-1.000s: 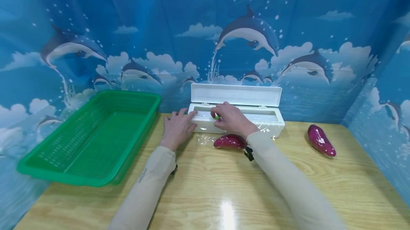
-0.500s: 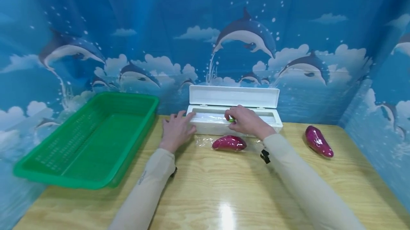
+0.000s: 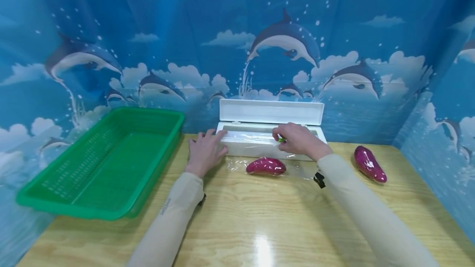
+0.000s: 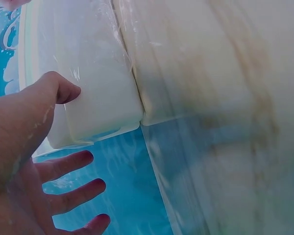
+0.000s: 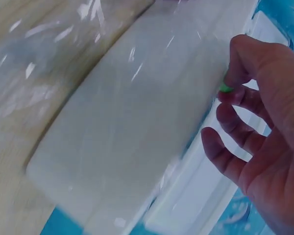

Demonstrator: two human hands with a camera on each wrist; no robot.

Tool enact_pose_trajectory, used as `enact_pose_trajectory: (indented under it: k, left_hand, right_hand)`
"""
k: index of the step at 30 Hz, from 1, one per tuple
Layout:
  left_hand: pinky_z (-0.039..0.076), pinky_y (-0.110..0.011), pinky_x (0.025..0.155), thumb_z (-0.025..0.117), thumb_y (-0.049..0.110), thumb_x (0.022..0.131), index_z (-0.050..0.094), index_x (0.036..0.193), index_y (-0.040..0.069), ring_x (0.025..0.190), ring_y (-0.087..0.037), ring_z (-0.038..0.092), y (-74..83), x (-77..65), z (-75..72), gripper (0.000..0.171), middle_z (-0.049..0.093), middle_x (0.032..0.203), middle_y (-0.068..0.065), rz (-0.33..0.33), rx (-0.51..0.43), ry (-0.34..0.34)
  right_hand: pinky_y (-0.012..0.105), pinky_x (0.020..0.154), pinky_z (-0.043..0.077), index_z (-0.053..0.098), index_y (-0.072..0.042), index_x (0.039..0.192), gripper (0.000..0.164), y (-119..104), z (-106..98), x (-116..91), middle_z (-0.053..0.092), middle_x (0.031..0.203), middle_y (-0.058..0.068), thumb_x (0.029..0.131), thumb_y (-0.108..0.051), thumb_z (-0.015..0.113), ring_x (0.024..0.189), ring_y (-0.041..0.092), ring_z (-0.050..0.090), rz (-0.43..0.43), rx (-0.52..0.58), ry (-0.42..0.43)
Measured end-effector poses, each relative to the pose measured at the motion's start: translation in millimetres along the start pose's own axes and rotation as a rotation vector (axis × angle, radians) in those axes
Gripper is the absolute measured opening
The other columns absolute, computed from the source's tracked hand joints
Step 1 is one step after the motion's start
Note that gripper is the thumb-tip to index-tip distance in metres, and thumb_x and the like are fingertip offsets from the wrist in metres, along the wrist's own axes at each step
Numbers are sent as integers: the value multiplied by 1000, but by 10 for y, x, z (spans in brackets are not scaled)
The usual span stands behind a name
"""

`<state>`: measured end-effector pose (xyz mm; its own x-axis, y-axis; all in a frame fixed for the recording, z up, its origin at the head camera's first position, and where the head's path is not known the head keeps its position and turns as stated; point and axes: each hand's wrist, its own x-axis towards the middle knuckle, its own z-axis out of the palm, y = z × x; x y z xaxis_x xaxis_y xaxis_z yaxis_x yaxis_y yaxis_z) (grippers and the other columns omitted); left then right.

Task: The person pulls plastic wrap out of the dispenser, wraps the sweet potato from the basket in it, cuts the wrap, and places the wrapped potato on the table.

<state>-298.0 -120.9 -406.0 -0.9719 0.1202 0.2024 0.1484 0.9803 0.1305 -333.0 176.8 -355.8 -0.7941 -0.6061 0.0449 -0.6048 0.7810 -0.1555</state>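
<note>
A white cling film dispenser box [image 3: 252, 149] lies along the back of the table, its lid [image 3: 271, 111] raised. My left hand [image 3: 204, 151] rests against the box's left end, thumb touching the front and the other fingers spread. My right hand [image 3: 298, 140] pinches a small green slide cutter [image 3: 282, 139] at the box's top edge, toward its right half; the fingers mostly cover it. Clear cling film [image 3: 237, 164] hangs over the box's front onto the table. A curved purple-red vegetable [image 3: 265, 166] lies on that film, in front of the box.
A large green plastic basket [image 3: 137, 192] stands at the left of the wooden table [image 3: 237, 217]. Another purple-red vegetable [image 3: 369, 164], shiny as if wrapped, lies at the right. A blue dolphin-print curtain [image 3: 208, 23] rises behind the table.
My right hand has slid to the right along the box with the green slide cutter. The left hand has stayed at the box's left end. The vegetables have not moved.
</note>
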Motion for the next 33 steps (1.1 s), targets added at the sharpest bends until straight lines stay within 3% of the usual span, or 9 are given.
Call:
enact_pose_trajectory:
  k: [5,11,20,33]
  left_hand:
    - [39,-78,103,60,43,99,46,151,32,129,-47,54,-15,-5,-2,56,52,153,-15,11,-5,7]
    - [40,-78,102,60,44,99,46,151,32,129,-48,55,-34,-3,4,56,52,152,-16,20,2,13]
    - [41,-78,102,59,46,99,45,152,32,128,-47,55,-5,-10,0,57,52,152,-16,16,-4,6]
    - [40,-77,103,58,46,100,43,153,32,127,-46,54,13,-13,-10,56,53,151,-15,6,21,-3]
  right_hand:
    - [30,59,36,62,-15,90,14,143,-55,-166,54,75,-1,85,-4,69,66,15,44,16,-12,-13]
    - [29,60,38,63,-15,90,17,252,-75,-270,59,80,-2,82,-2,70,67,15,46,19,-25,-2]
    - [28,59,40,65,-15,93,20,293,-85,-353,64,89,0,81,0,69,71,15,49,8,-46,21]
    - [29,61,40,67,-15,95,20,317,-69,-388,63,86,-1,82,0,68,70,15,49,2,-64,49]
